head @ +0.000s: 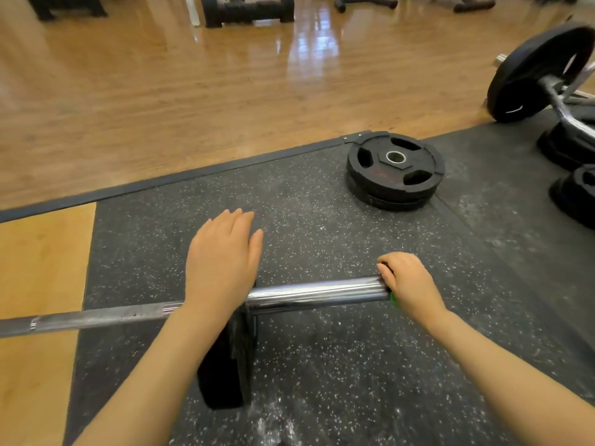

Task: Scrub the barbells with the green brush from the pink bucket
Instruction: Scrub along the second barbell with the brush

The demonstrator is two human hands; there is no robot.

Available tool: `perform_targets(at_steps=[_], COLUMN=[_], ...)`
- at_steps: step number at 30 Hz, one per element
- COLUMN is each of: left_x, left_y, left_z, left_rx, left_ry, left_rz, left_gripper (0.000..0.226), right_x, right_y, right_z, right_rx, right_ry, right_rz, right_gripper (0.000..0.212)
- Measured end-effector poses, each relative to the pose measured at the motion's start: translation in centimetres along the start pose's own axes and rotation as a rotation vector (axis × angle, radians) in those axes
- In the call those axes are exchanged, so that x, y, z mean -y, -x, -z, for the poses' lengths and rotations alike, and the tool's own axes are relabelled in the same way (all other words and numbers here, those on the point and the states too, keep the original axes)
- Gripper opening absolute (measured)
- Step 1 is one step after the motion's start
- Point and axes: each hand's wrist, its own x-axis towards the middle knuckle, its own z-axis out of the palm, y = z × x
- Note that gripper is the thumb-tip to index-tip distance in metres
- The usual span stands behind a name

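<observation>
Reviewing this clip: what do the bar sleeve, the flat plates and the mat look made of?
Bar sleeve: looks like chromed or polished steel, bright with streaky reflections. Flat plates: probably rubber-coated, matte black, with a shiny metal ring at the hole. Mat: seemingly rubber, dull dark grey with pale flecks and whitish, dusty smears.

Green brush — mostly hidden by hand.

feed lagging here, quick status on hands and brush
Left hand open over barbell. Right hand grips green brush at sleeve end. Nothing blocking.
</observation>
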Motion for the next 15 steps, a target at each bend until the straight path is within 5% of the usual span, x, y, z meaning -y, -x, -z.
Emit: perform_targets(at_steps=[7,15], left_x=[-0.8,0.4], left_y=[3.2,-1.5], left_z=[-0.8,-2.2], left_rx=[-0.003,-0.007], left_ry=[-0.13,-0.152], left_rz=[-0.004,-0.035], left_gripper=[0.054,0.051], right_x=[0.5,3.8], right_y=[-2.2,-2.9], right_z=[-0.1,-3.3], right_rx=[-0.25,-0.353], right_ry=[-0.116,-0.086], right_rz=[0.069,0.292], right_gripper=[0.014,0.039])
